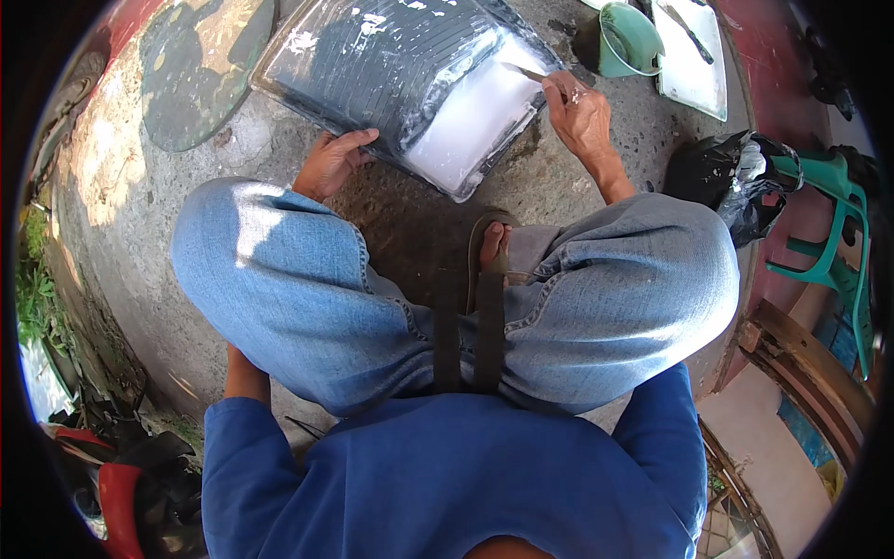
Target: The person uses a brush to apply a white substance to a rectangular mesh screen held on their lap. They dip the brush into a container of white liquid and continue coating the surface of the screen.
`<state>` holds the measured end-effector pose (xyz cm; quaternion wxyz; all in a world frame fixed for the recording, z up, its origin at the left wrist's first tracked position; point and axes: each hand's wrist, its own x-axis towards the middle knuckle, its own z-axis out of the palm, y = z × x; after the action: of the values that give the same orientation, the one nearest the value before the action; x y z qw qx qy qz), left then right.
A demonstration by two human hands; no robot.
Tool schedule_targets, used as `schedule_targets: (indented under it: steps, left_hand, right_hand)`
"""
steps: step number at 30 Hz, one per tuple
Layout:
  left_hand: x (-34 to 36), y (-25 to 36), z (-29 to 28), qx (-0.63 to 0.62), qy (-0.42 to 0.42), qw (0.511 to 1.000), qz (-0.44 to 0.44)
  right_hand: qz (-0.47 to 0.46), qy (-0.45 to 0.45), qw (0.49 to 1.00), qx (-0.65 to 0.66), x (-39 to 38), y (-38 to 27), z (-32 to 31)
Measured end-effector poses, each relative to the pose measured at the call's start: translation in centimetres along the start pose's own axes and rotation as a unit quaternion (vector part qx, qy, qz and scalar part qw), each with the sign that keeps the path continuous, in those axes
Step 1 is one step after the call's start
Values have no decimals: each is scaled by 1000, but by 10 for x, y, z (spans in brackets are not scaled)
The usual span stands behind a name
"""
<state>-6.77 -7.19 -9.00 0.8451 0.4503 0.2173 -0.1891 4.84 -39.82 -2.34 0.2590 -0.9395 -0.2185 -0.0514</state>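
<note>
A dark ridged paint tray (363,65), splattered with white, lies on the concrete in front of my legs. White paint (466,121) covers its right-hand part. My left hand (335,160) is closed on the tray's near-left edge, thumb on top. My right hand (579,124) is at the tray's right side, fingers wrapped round a thin flat tool (525,72), whose end reaches over the white paint; its exact kind is hard to make out.
A green bucket (626,47) and a white rectangular tray (698,93) with a dark tool stand at upper right. A black plastic bag (708,186) and green chair (838,252) are right. A dark round slab (191,88) lies upper left. My bent knees flank the near ground.
</note>
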Motion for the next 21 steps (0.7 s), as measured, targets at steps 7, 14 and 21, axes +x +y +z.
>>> schedule_targets:
  steps: [7, 14, 21]
  left_hand:
    - [-2, 3, 7, 11, 10, 1000, 11]
    - [-10, 4, 2, 27, 33, 999, 25]
    - [-2, 5, 15, 28, 2, 999, 33]
  right_hand:
    - [44, -44, 998, -12, 2, 40, 6]
    - [93, -108, 979, 144, -34, 4, 27]
    - [47, -155, 974, 156, -76, -19, 27]
